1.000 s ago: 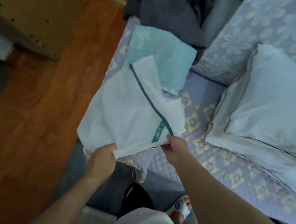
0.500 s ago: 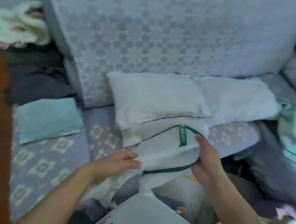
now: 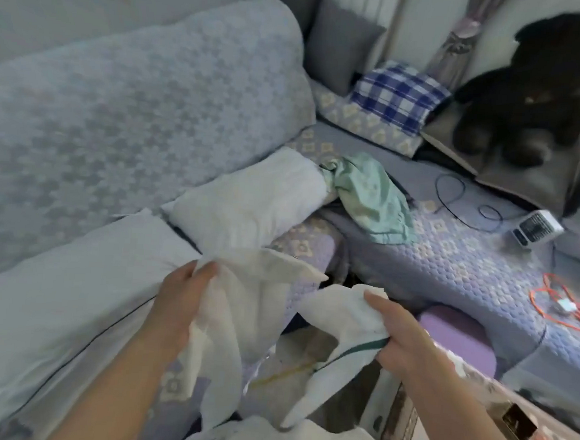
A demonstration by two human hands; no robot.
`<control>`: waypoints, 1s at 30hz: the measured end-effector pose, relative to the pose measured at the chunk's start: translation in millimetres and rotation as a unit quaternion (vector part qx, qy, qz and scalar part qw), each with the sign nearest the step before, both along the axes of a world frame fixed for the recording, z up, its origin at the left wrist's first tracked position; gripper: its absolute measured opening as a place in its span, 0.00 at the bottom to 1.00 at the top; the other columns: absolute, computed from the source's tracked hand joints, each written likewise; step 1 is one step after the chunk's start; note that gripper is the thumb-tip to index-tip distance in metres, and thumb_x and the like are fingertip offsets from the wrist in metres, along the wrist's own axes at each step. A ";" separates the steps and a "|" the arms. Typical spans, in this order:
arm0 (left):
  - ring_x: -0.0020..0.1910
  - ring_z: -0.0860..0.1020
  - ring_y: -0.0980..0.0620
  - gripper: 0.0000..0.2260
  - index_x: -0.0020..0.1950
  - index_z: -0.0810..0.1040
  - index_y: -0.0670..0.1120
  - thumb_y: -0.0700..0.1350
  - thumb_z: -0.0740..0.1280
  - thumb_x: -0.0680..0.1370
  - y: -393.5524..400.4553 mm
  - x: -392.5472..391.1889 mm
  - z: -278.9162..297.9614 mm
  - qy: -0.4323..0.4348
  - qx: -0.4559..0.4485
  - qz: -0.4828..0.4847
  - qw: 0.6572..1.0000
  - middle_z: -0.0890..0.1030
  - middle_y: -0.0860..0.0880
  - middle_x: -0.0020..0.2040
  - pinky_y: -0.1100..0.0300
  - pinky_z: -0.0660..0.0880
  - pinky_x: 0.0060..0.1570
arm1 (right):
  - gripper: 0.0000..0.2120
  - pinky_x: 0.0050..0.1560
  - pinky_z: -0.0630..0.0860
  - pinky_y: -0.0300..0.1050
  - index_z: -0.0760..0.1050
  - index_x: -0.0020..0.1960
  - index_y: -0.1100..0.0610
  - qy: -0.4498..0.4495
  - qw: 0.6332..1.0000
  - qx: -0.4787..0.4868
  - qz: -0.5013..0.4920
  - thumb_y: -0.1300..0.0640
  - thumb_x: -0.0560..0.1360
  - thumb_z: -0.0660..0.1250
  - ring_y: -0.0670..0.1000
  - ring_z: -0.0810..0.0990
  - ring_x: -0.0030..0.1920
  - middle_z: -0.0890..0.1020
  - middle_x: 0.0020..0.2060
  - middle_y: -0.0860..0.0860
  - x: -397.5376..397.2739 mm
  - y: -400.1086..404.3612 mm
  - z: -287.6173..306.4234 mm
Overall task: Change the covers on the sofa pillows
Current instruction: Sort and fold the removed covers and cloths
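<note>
I hold the white cover (image 3: 251,306) in both hands, left grip (image 3: 181,301) and right grip (image 3: 399,334) pinching it, now spread apart over the sofa (image 3: 450,265).

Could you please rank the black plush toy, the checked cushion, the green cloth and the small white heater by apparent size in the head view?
1. Black plush toy
2-3. Green cloth and checked cushion: similar, too close to rank.
4. White heater
</note>
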State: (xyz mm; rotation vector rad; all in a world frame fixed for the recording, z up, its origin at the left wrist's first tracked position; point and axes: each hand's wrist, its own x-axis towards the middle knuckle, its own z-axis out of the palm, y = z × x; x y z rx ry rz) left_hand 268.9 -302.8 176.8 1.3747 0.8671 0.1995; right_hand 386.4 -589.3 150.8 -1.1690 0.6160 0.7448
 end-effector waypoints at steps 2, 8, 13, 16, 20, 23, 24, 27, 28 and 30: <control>0.44 0.82 0.49 0.06 0.50 0.84 0.45 0.45 0.68 0.80 -11.0 32.7 -3.3 0.044 0.016 -0.076 0.996 0.85 0.50 0.44 0.56 0.75 0.44 | 0.21 0.62 0.76 0.58 0.76 0.66 0.63 0.022 0.999 -0.019 -0.034 0.52 0.77 0.71 0.62 0.81 0.61 0.82 0.60 0.62 28.8 -14.4 -11.4; 0.49 0.82 0.54 0.07 0.47 0.82 0.50 0.48 0.67 0.82 -10.5 147.8 -50.8 0.109 0.011 -0.186 0.976 0.85 0.54 0.46 0.62 0.75 0.43 | 0.21 0.50 0.78 0.51 0.78 0.63 0.62 0.015 0.995 -0.090 -0.040 0.49 0.77 0.71 0.60 0.82 0.53 0.83 0.55 0.62 128.6 -33.8 -39.4; 0.57 0.81 0.49 0.17 0.63 0.81 0.44 0.54 0.69 0.80 -12.7 283.0 -78.6 0.144 0.004 -0.265 0.954 0.83 0.49 0.59 0.51 0.76 0.62 | 0.15 0.57 0.77 0.58 0.80 0.60 0.61 -0.034 0.982 -0.167 -0.082 0.54 0.77 0.71 0.63 0.82 0.55 0.84 0.54 0.63 224.4 -57.0 -35.9; 0.57 0.81 0.52 0.11 0.56 0.84 0.49 0.54 0.68 0.80 -27.4 380.9 -54.9 0.105 0.031 -0.347 0.932 0.84 0.51 0.57 0.52 0.75 0.63 | 0.13 0.55 0.78 0.58 0.80 0.56 0.63 -0.038 0.976 -0.187 -0.104 0.55 0.77 0.72 0.63 0.83 0.49 0.84 0.49 0.63 285.0 -71.4 -14.0; 0.46 0.80 0.51 0.11 0.48 0.82 0.49 0.54 0.66 0.81 -31.2 502.2 -2.7 0.035 0.157 -0.393 0.905 0.83 0.51 0.46 0.56 0.74 0.44 | 0.11 0.42 0.80 0.51 0.79 0.55 0.67 -0.077 0.970 -0.175 -0.149 0.60 0.78 0.69 0.62 0.83 0.43 0.84 0.48 0.65 346.0 -85.2 1.2; 0.43 0.80 0.50 0.08 0.49 0.82 0.50 0.51 0.65 0.82 -32.6 589.2 24.7 -0.022 0.246 -0.337 0.909 0.82 0.50 0.44 0.57 0.73 0.38 | 0.08 0.35 0.81 0.49 0.78 0.54 0.65 -0.104 0.965 -0.157 -0.184 0.61 0.78 0.68 0.60 0.83 0.39 0.83 0.46 0.64 399.8 -93.7 -1.7; 0.41 0.79 0.49 0.09 0.49 0.82 0.49 0.51 0.65 0.82 -33.7 613.5 30.5 -0.035 0.268 -0.312 0.911 0.82 0.49 0.42 0.57 0.73 0.38 | 0.08 0.34 0.81 0.48 0.78 0.54 0.65 -0.115 0.962 -0.151 -0.196 0.62 0.79 0.68 0.59 0.83 0.38 0.83 0.45 0.63 417.8 -97.7 -3.8; 0.44 0.79 0.45 0.11 0.53 0.82 0.44 0.50 0.64 0.83 -31.9 689.9 35.0 -0.031 0.324 -0.249 0.912 0.82 0.45 0.46 0.55 0.72 0.41 | 0.09 0.38 0.78 0.48 0.78 0.57 0.65 -0.142 0.964 -0.107 -0.199 0.62 0.79 0.66 0.60 0.82 0.43 0.83 0.47 0.63 485.1 -115.1 -18.2; 0.46 0.79 0.43 0.12 0.54 0.82 0.43 0.49 0.64 0.83 -28.2 714.4 35.0 -0.026 0.328 -0.238 0.914 0.82 0.43 0.48 0.54 0.72 0.43 | 0.09 0.40 0.77 0.49 0.78 0.57 0.65 -0.140 0.966 -0.083 -0.200 0.62 0.79 0.66 0.60 0.81 0.46 0.82 0.47 0.62 508.0 -109.9 -20.4; 0.48 0.79 0.42 0.12 0.58 0.82 0.42 0.47 0.64 0.83 -19.3 768.9 37.3 -0.011 0.343 -0.210 0.915 0.82 0.41 0.52 0.54 0.72 0.45 | 0.07 0.43 0.77 0.51 0.77 0.53 0.67 -0.150 0.968 -0.047 -0.198 0.64 0.80 0.62 0.62 0.79 0.50 0.80 0.46 0.64 562.6 -107.3 -21.3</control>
